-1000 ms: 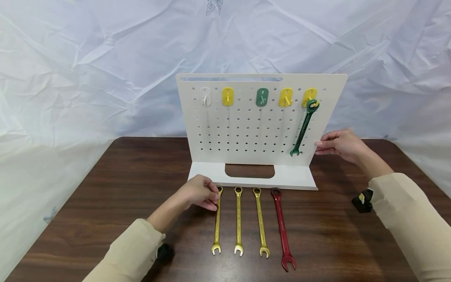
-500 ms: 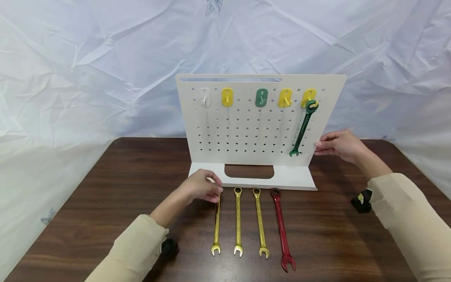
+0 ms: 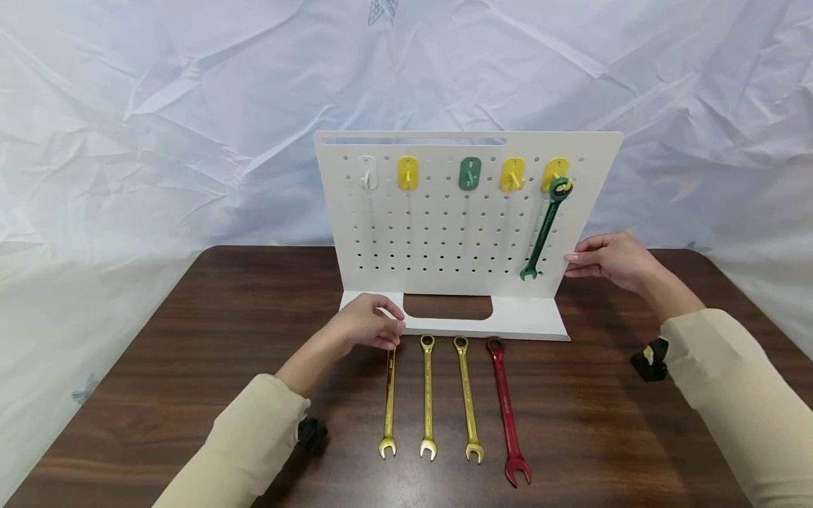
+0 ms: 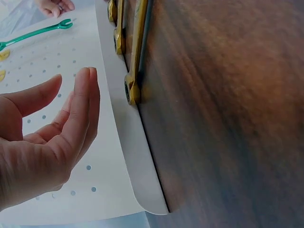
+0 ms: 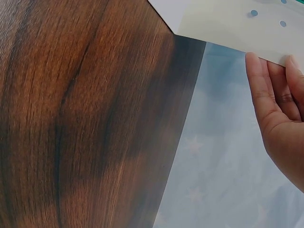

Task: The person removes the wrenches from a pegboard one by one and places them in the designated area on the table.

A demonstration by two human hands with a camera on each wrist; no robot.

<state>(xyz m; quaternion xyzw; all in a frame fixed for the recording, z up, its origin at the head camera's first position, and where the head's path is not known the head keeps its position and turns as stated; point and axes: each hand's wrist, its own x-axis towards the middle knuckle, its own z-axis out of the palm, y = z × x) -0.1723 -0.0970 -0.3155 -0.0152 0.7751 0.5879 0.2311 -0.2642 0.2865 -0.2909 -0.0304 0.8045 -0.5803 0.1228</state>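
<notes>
My left hand [image 3: 371, 322] hovers over the ring end of the leftmost gold combination wrench [image 3: 390, 402], hiding that end in the head view. The left wrist view shows a gap between my thumb and fingers [image 4: 85, 102], with nothing in it. Two more gold wrenches, one in the middle [image 3: 428, 395] and one to its right [image 3: 468, 395], lie beside it, then a red wrench [image 3: 506, 409]. My right hand [image 3: 612, 261] pinches the right edge of the white pegboard [image 3: 438, 240], thumb in front. A green wrench [image 3: 543, 229] hangs by its ring from the rightmost yellow hook [image 3: 555, 173].
Along the board's upper part sit a white hook [image 3: 367, 173], a yellow hook [image 3: 408, 173], a green hook [image 3: 470, 173] and another yellow hook [image 3: 512, 174]. The board's foot [image 3: 527, 317] rests on the dark wood table [image 3: 209, 374]. A pale cloth [image 3: 254, 120] hangs behind.
My left hand has moved up and slightly right, from beside the leftmost gold wrench's upper shaft to over its ring end. My right hand stays on the board's edge; the wrenches lie as before.
</notes>
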